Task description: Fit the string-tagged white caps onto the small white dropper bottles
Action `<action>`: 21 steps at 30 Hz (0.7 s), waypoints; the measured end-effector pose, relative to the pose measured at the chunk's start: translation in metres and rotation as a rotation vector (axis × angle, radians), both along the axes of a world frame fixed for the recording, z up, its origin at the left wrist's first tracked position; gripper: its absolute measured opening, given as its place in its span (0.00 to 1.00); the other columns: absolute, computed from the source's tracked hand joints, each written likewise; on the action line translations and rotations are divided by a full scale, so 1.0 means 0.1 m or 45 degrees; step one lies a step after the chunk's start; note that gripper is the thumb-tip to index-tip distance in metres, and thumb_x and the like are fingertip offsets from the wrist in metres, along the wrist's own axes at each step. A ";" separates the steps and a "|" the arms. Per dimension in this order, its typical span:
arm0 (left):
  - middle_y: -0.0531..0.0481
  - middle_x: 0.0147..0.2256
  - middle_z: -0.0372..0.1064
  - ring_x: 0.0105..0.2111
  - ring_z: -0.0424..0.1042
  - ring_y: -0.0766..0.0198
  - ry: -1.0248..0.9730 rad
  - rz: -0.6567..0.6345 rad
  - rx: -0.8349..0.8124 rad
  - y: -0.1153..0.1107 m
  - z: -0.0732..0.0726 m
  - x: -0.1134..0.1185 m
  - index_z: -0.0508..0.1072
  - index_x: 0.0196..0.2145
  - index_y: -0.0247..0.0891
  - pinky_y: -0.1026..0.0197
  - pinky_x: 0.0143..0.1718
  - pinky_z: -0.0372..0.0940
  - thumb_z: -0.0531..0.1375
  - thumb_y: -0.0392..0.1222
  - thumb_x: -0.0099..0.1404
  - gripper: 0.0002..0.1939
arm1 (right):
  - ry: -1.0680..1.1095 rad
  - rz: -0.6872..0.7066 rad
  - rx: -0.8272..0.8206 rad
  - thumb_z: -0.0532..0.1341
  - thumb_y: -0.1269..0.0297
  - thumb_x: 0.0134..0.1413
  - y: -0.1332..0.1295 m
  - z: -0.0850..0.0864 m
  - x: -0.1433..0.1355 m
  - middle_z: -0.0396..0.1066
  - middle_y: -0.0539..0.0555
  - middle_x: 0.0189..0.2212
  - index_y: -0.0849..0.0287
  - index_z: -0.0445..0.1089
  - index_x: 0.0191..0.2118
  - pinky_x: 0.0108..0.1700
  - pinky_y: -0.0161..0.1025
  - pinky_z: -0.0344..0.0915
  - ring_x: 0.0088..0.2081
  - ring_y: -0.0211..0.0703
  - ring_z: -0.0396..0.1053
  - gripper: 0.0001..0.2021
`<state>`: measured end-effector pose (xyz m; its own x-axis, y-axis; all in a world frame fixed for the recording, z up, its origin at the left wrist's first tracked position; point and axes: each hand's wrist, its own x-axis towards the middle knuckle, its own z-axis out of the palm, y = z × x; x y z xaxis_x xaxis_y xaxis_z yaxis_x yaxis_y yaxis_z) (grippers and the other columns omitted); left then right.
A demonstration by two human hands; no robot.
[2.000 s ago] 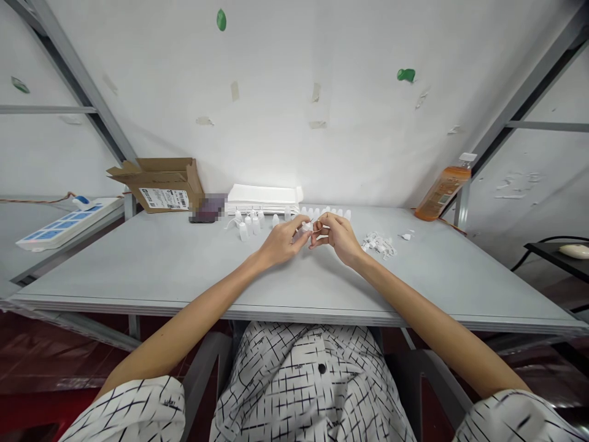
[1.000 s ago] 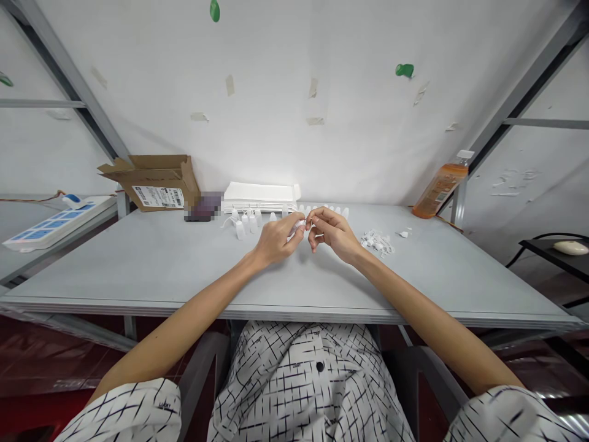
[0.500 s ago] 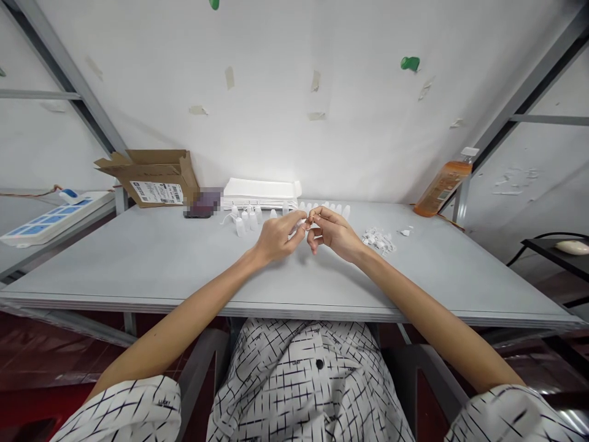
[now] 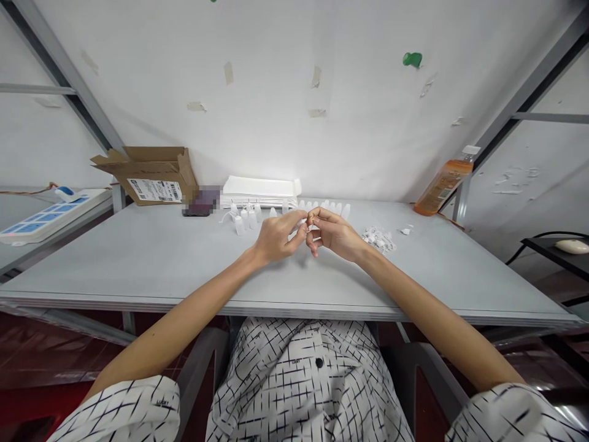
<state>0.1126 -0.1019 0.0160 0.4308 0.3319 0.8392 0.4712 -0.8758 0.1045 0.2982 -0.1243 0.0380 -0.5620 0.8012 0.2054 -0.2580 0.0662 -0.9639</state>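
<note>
My left hand [image 4: 280, 236] and my right hand [image 4: 335, 232] meet above the middle of the grey table [image 4: 184, 264]. The fingers of my left hand close round a small whitish item, mostly hidden by them. At its right end the fingertips of my right hand pinch something too small to make out. Several small white bottles [image 4: 245, 218] stand upright just left of my left hand, some with thin tips. Behind my hands a row of more white bottles [image 4: 338, 209] runs along the back. Right of my right hand lies a pile of small white pieces [image 4: 379, 239].
At the back left are an open cardboard box [image 4: 159, 178], a phone [image 4: 197, 210] and a stack of white sheets or trays [image 4: 260, 190]. An orange bottle [image 4: 444, 187] leans at the back right. A power strip [image 4: 55, 215] lies far left.
The camera view has shifted slightly. My hands stay together in nearly the same place, with only a slight shift of the fingers.
</note>
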 end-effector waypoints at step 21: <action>0.53 0.25 0.73 0.21 0.65 0.68 0.000 0.145 0.005 0.08 -0.04 -0.02 0.72 0.38 0.38 0.65 0.23 0.52 0.53 0.39 0.68 0.08 | -0.086 -0.323 0.135 0.69 0.51 0.55 0.01 -0.03 -0.02 0.66 0.49 0.32 0.60 0.69 0.33 0.24 0.38 0.73 0.24 0.35 0.70 0.16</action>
<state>0.1110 -0.0944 0.0116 0.3904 0.3758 0.8404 0.5680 -0.8168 0.1013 0.2962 -0.1230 0.0348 -0.3611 0.8942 0.2646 -0.1558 0.2219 -0.9625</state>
